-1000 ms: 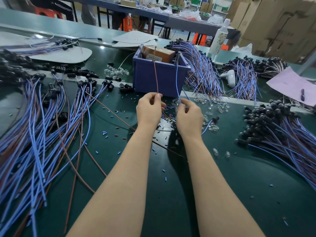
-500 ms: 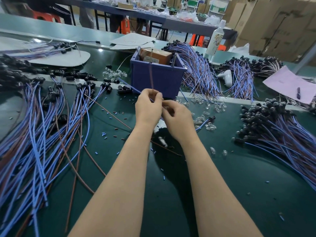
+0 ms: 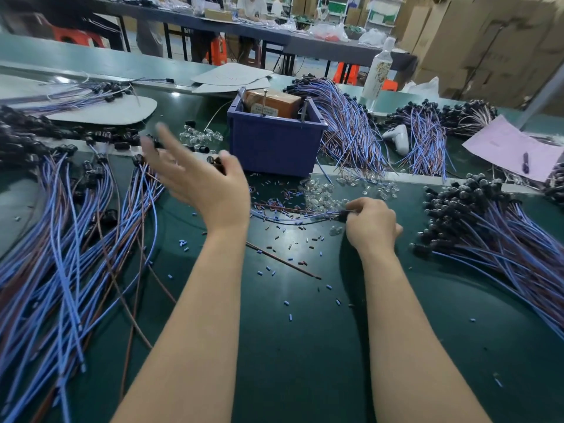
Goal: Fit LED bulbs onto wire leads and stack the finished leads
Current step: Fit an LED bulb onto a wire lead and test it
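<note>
My right hand pinches the black socket end of a blue-and-brown wire lead that trails left across the green mat. My left hand hovers, blurred, with fingers spread above the left pile of wire leads; it holds nothing. Clear LED bulbs lie loose just beyond my right hand. A stack of leads with black sockets lies on the right.
A blue bin with a brown box stands at the centre back. More lead bundles lie behind it, with a bottle and pink paper. Bits of cut insulation litter the mat. A loose brown wire lies between my arms.
My hands have parted. The left let go and swung left over the pile with fingers spread. The right carried the lead down and to the right, near the bulbs.
</note>
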The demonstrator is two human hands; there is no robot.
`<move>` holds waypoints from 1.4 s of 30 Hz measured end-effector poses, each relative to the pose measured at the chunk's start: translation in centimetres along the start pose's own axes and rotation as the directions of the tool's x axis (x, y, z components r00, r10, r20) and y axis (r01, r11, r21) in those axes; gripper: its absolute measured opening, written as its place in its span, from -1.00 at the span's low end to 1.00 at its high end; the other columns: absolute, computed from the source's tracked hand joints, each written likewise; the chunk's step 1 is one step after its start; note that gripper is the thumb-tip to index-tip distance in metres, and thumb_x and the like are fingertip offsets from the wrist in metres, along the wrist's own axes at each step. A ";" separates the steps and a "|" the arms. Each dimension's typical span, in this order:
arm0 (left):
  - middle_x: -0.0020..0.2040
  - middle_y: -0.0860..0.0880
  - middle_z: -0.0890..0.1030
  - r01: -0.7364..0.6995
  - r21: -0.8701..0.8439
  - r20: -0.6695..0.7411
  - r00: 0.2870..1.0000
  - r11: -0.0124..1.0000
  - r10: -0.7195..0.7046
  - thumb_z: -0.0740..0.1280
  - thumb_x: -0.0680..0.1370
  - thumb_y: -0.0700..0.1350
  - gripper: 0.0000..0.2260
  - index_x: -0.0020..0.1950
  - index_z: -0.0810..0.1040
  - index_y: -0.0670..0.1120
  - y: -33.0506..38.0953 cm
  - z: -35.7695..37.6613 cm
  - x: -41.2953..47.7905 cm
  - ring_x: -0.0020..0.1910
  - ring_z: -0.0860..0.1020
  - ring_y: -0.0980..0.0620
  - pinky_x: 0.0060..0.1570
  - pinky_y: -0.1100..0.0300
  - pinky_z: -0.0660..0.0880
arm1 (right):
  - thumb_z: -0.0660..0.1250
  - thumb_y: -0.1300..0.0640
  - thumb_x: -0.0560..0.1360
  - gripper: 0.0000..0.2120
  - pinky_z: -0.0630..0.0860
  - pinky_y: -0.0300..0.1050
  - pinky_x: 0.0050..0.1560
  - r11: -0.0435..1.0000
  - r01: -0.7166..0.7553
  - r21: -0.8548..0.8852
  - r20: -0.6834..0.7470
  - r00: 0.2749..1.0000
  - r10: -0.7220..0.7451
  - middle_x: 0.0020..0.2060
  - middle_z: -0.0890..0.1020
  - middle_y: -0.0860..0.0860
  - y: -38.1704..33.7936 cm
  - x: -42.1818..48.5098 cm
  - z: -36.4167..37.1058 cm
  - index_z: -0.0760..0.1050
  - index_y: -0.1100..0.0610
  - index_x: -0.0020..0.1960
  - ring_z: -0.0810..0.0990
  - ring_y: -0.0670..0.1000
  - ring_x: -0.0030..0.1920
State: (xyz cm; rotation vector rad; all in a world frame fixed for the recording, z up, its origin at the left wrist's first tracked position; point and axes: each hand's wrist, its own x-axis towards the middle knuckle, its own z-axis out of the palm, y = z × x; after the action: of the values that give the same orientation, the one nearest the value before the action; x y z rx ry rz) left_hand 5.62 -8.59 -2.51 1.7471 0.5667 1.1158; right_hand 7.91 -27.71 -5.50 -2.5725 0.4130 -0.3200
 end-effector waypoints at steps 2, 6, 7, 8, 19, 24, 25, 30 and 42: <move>0.42 -0.17 0.31 -0.238 0.053 0.158 0.961 0.970 0.227 0.28 0.52 -0.18 -0.57 0.39 0.37 -0.15 1.0 0.4 -0.5 0.36 0.33 -0.08 0.34 0.12 0.17 | 0.18 0.22 0.52 -0.70 0.26 0.00 0.21 1.000 0.011 -0.015 0.049 0.999 -0.010 0.15 0.58 0.00 0.1 0.3 -0.2 0.57 -0.08 0.10 0.42 0.13 0.26; 0.13 -0.13 0.58 -0.345 -0.061 0.603 0.735 0.937 0.310 0.22 0.57 -0.20 -0.77 0.17 0.58 -0.15 1.9 2.3 -3.0 0.12 0.52 -0.11 0.19 0.07 0.40 | 0.26 0.15 0.52 -0.76 0.28 -0.01 0.20 0.998 -0.003 -0.066 0.172 0.985 0.014 0.19 0.55 0.01 0.2 0.4 -0.6 0.56 -0.11 0.10 0.42 0.13 0.26; 0.12 -0.13 0.58 -0.341 -0.052 0.652 0.701 0.939 0.290 0.22 0.58 -0.19 -0.78 0.17 0.57 -0.15 1.8 2.6 -3.7 0.11 0.52 -0.12 0.18 0.05 0.40 | 0.28 0.14 0.52 -0.78 0.28 0.00 0.20 0.997 0.001 -0.073 0.166 0.986 0.011 0.19 0.55 0.02 0.2 0.4 -0.7 0.57 -0.10 0.09 0.42 0.14 0.26; 0.13 -0.12 0.57 -0.342 -0.039 0.685 0.675 0.939 0.274 0.21 0.58 -0.17 -0.77 0.18 0.57 -0.14 1.7 2.8 -4.3 0.12 0.51 -0.12 0.18 0.04 0.40 | 0.29 0.13 0.51 -0.80 0.30 0.00 0.21 0.997 0.021 -0.072 0.145 0.989 -0.011 0.18 0.56 0.02 0.2 0.3 -0.8 0.57 -0.09 0.07 0.43 0.14 0.25; -0.05 -0.02 0.65 -0.202 -0.066 0.754 0.632 0.977 0.182 0.26 0.59 -0.06 -0.82 0.09 0.59 -0.09 0.2 2.5 -4.1 -0.05 0.58 -0.01 -0.04 0.23 0.46 | 0.27 0.25 0.56 -0.85 0.54 -0.33 -0.23 0.553 0.036 0.833 0.218 0.896 -0.387 -0.32 0.66 -0.01 -2.3 -1.5 -1.0 0.60 0.14 -0.09 0.60 -0.15 -0.33; -0.10 -0.03 0.65 -0.103 -0.066 0.815 0.568 0.992 0.113 0.31 0.56 -0.09 -0.88 0.00 0.59 -0.11 0.3 2.4 -3.8 -0.10 0.59 0.04 -0.08 0.29 0.48 | 0.26 0.25 0.57 -0.84 0.50 -0.34 -0.35 0.425 -0.160 0.891 0.307 0.902 -0.303 -0.44 0.62 -0.04 -2.3 -1.6 -0.5 0.53 0.20 -0.18 0.55 -0.15 -0.43; -0.10 -0.04 0.65 -0.106 -0.065 0.822 0.558 0.992 0.113 0.31 0.56 -0.10 -0.88 0.00 0.60 -0.12 0.3 2.3 -3.7 -0.08 0.60 0.02 -0.04 0.23 0.50 | 0.24 0.25 0.57 -0.82 0.50 -0.35 -0.35 0.406 -0.182 0.896 0.315 0.904 -0.290 -0.46 0.60 -0.05 -2.4 -1.6 -0.4 0.51 0.19 -0.19 0.54 -0.15 -0.44; -0.09 -0.12 0.67 -0.007 -0.096 0.833 0.546 0.995 0.084 0.29 0.57 -0.15 -0.88 -0.02 0.59 -0.17 0.2 1.7 -3.0 -0.04 0.63 -0.04 0.10 0.04 0.53 | 0.18 0.22 0.61 -0.77 0.46 -0.34 -0.39 0.305 -0.277 0.911 0.355 0.904 -0.240 -0.53 0.56 -0.06 -3.8 -2.3 0.5 0.44 0.17 -0.22 0.52 -0.16 -0.49; -0.25 0.03 0.61 -0.061 -0.053 0.807 0.586 0.997 0.079 0.25 0.60 -0.06 -0.82 -0.06 0.60 -0.11 0.3 2.2 -3.3 -0.24 0.55 0.07 -0.20 0.35 0.43 | 0.21 0.07 0.60 -0.77 0.32 -0.32 -0.33 0.738 0.221 0.638 -0.055 0.969 -0.243 -0.42 0.44 -0.11 -4.0 -2.5 1.6 0.41 0.12 -0.21 0.38 -0.17 -0.41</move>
State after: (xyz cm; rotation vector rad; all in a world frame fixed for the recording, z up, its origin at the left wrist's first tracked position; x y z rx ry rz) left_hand 5.88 -12.29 -3.96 2.0345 -0.1004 0.2480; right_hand 6.98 -22.83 -5.09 -1.9355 -0.0478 -0.4218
